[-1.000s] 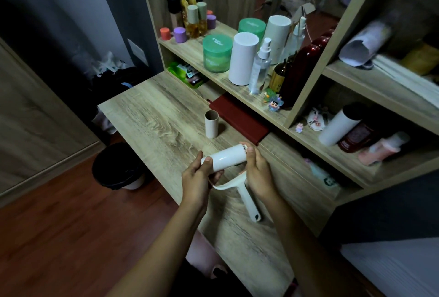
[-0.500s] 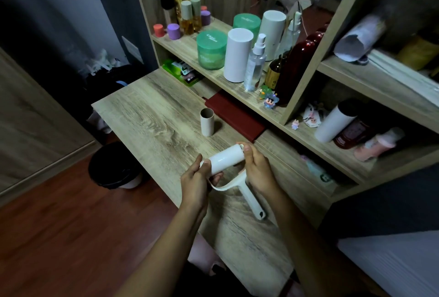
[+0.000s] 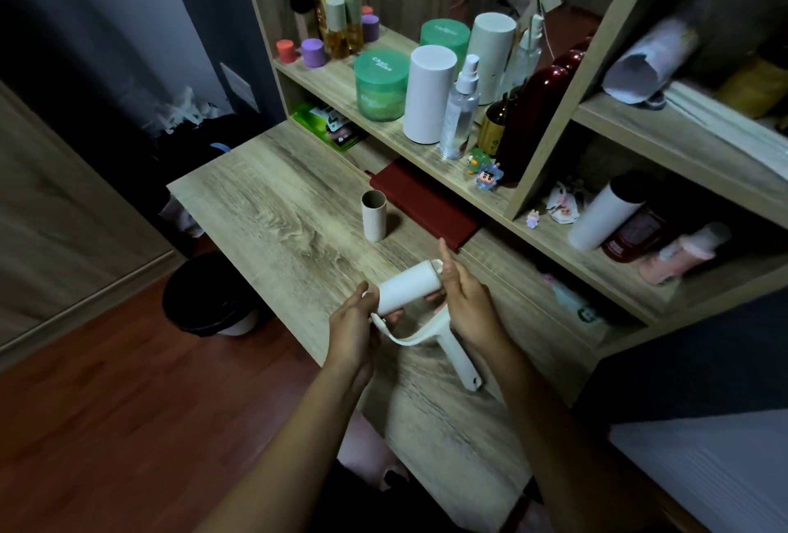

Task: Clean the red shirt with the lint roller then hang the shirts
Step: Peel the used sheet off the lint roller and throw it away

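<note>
Both hands meet over the near part of the wooden bench [image 3: 273, 208], holding a white lint roller [image 3: 410, 289] between them. At the roller's nearer end, the left hand [image 3: 351, 330] has its thumb and fingers closed on the white roll beside the curved arm of the frame. At the far end, the right hand [image 3: 467, 302] presses its palm against the end cap with the fingers stretched out and mostly straight, so it is braced on the roller more than gripping it. The roller's handle [image 3: 460, 357] slants down toward the person, its tip just above or on the bench; I cannot tell which. A bare cardboard tube [image 3: 374, 217] stands upright on the bench beyond the hands, well apart from them, with a dark red book [image 3: 426, 208] lying just beside it under the shelf [image 3: 341, 80]. Jars, bottles and a white cylinder crowd that shelf. A black bin [image 3: 209, 298] sits on the floor left of the bench.
</note>
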A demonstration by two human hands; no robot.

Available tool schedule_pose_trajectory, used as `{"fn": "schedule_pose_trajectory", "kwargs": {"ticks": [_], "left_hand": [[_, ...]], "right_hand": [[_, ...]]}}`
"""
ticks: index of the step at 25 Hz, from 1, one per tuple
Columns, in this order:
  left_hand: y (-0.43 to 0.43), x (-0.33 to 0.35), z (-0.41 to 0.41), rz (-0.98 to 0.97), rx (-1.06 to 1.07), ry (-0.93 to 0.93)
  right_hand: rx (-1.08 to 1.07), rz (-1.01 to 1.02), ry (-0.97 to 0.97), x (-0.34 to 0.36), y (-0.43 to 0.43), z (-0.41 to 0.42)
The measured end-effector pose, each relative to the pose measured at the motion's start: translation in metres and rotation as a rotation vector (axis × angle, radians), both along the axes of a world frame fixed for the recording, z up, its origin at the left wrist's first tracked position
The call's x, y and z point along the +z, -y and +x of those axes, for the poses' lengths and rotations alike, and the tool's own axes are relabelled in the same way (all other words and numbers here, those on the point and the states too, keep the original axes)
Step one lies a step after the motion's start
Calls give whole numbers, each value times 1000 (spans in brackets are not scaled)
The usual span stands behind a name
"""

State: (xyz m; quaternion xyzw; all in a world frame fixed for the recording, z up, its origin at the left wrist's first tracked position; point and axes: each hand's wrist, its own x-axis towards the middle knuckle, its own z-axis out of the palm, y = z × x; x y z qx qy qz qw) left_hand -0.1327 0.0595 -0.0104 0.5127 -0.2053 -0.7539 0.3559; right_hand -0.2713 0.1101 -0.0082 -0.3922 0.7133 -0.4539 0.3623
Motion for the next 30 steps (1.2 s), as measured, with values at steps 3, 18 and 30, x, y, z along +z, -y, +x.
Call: {"fn": "schedule_pose_trajectory", "kwargs": {"ticks": [3, 18, 30], "left_hand": [[-2, -6, 0, 113, 24, -50], [15, -20, 11, 110, 143, -15], [13, -12, 6, 51, 65, -13]], "right_hand": [[20, 39, -24, 2, -3, -3], [74, 377, -596, -73, -2, -24], [215, 114, 170, -8, 25, -18]]}}
